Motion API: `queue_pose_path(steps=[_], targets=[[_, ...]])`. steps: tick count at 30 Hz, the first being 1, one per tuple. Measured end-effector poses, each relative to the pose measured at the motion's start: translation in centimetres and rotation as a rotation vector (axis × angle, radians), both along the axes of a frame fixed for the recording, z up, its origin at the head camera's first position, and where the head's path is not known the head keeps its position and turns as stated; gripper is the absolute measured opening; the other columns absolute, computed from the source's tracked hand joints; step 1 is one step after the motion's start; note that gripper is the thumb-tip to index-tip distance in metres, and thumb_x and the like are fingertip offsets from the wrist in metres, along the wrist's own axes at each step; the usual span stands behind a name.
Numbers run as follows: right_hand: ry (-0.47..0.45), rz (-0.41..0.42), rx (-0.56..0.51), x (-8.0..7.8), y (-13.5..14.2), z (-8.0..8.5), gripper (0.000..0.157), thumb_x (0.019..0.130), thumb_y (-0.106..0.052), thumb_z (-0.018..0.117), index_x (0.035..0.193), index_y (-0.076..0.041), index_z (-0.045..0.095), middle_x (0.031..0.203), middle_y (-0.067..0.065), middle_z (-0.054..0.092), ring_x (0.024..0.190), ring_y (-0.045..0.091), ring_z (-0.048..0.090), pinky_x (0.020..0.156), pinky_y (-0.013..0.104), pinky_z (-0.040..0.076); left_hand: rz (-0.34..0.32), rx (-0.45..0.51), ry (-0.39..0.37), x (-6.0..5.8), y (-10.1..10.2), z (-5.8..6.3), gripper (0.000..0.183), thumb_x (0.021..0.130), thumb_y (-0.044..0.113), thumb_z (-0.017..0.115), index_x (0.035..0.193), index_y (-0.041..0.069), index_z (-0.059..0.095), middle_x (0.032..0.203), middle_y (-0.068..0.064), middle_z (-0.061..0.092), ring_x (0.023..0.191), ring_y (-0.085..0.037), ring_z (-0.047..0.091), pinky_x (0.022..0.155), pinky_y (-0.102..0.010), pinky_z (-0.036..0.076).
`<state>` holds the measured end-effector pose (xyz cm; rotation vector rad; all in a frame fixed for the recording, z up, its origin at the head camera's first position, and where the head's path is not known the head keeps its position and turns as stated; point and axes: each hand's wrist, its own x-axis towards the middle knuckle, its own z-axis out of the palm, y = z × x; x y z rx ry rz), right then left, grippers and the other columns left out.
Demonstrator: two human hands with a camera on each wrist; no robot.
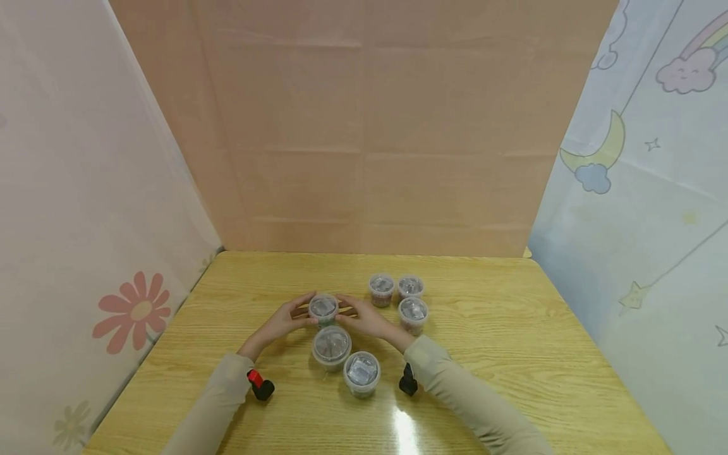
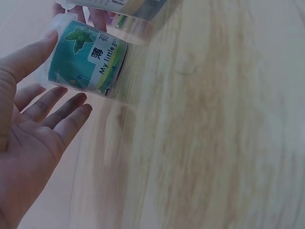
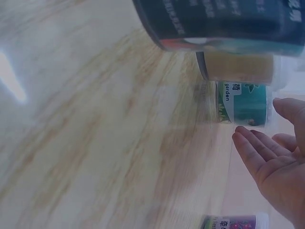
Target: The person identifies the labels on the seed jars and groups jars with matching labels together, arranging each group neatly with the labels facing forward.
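Note:
A small clear-lidded plastic tub (image 1: 323, 307) stands on the table, its teal label (image 2: 78, 57) showing a mint leaf and "My little garden". From the left, my left hand (image 1: 284, 319) holds it, thumb at the lid's edge and the other fingers spread around the side. My right hand (image 1: 366, 319) holds the same tub from the right, with its thumb (image 3: 286, 109) by the lid. Just nearer than this tub is a wider lidded tub (image 1: 332, 347). Another tub (image 1: 362, 374) with a dark label (image 3: 224, 24) stands at its right.
Beyond my right forearm, three more lidded tubs stand grouped: one at the back left (image 1: 382, 289), one at the back right (image 1: 411, 287) and one in front (image 1: 413, 314). A tan backdrop (image 1: 370, 126) rises at the table's far edge, with patterned cloths at both sides.

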<state>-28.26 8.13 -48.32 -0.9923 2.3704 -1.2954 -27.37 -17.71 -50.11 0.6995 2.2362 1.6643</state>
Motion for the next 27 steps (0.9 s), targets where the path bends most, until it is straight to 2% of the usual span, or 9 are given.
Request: queue_pose_path(steps=[7, 10, 17, 20, 27], targets=[[0.027, -0.019, 0.006, 0.3, 0.5, 0.3, 0.058, 0.096, -0.023, 0.053, 0.145, -0.003, 0.028, 0.133, 0.021, 0.048, 0.113, 0.033, 0.056, 0.091, 0.037, 0.05, 0.026, 0.006, -0.004, 0.1, -0.1, 0.0, 0.073, 0.088, 0.014, 0.064, 0.147, 0.004, 0.022, 0.15, -0.021, 0.022, 0.13, -0.044, 0.032, 0.102, -0.049, 0.038], [0.041, -0.022, 0.002, 0.3, 0.7, 0.2, 0.057, 0.096, -0.023, 0.052, 0.144, -0.002, 0.029, 0.133, 0.023, 0.048, 0.112, 0.033, 0.057, 0.09, 0.037, 0.05, 0.034, 0.013, 0.011, 0.3, 0.0, 0.2, 0.069, 0.089, 0.009, 0.062, 0.147, 0.002, 0.023, 0.15, -0.022, 0.022, 0.131, -0.046, 0.03, 0.103, -0.053, 0.036], [0.069, -0.023, -0.021, 0.5, 1.3, 0.0, 0.056, 0.095, -0.019, 0.054, 0.143, 0.001, 0.031, 0.131, 0.025, 0.049, 0.11, 0.035, 0.058, 0.089, 0.038, 0.051, 0.05, 0.009, 0.051, 1.8, 0.4, 2.6, 0.064, 0.09, 0.004, 0.06, 0.144, 0.0, 0.027, 0.147, -0.026, 0.025, 0.131, -0.05, 0.027, 0.102, -0.056, 0.034], [0.066, -0.021, -0.03, 0.7, 1.5, 0.0, 0.055, 0.095, -0.019, 0.054, 0.142, 0.0, 0.032, 0.13, 0.025, 0.049, 0.109, 0.035, 0.058, 0.088, 0.038, 0.051, 0.047, 0.001, 0.061, 2.0, 0.4, 2.9, 0.062, 0.09, 0.004, 0.059, 0.144, 0.0, 0.027, 0.147, -0.027, 0.025, 0.13, -0.051, 0.025, 0.102, -0.059, 0.032], [0.061, -0.022, -0.033, 1.0, 2.1, 0.3, 0.055, 0.096, -0.023, 0.053, 0.142, 0.0, 0.034, 0.131, 0.024, 0.05, 0.11, 0.033, 0.058, 0.089, 0.036, 0.051, 0.081, -0.005, 0.116, 1.3, 0.0, 1.2, 0.061, 0.09, 0.005, 0.059, 0.143, -0.002, 0.029, 0.147, -0.025, 0.028, 0.131, -0.047, 0.028, 0.103, -0.063, 0.027]])
